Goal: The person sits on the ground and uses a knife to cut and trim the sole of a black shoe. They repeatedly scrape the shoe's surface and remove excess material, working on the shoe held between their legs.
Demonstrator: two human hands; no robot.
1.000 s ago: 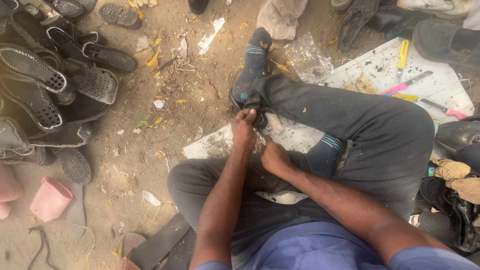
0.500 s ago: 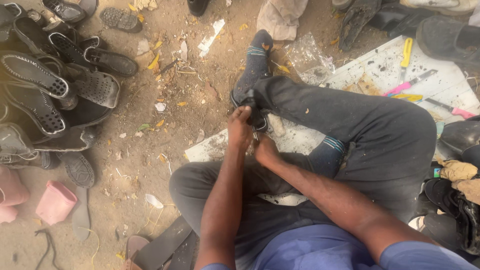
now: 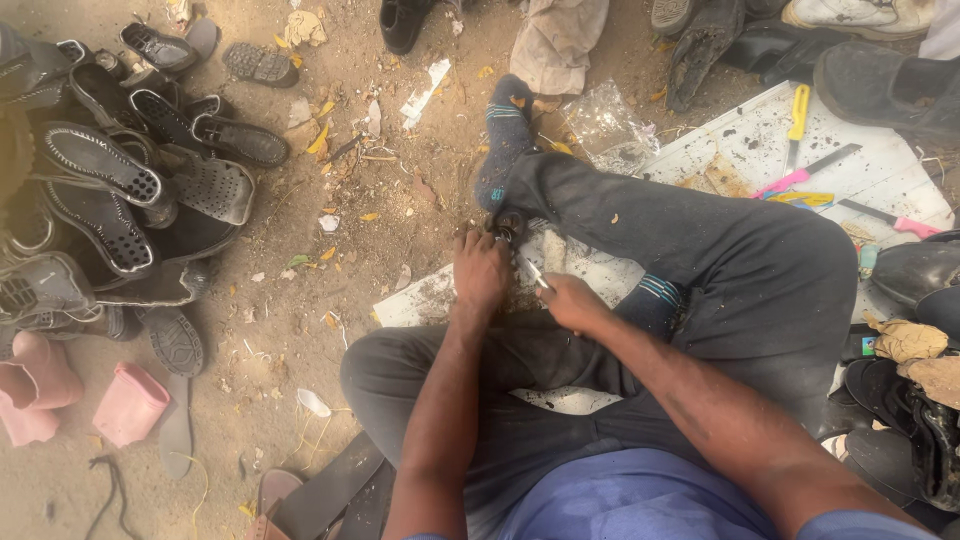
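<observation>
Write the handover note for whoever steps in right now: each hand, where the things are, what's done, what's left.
Left hand: grip closed on a small dark shoe piece by the ankle.
Right hand: grip closed on a thin pale tool, tip pointing at that piece.
Things: white board underfoot with a yellow-handled tool and a pink-handled tool; pile of dark shoes to the left.
Done: cannot tell.
Left: work on the piece is in hand.

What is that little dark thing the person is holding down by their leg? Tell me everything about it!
The small dark object looks black and rounded, perhaps part of a shoe, but it is too hidden to be sure. It sits low against the outstretched trouser leg, above the white board. The left hand covers its near side in a grip, and the right hand points a thin pale tool toward it.
</observation>
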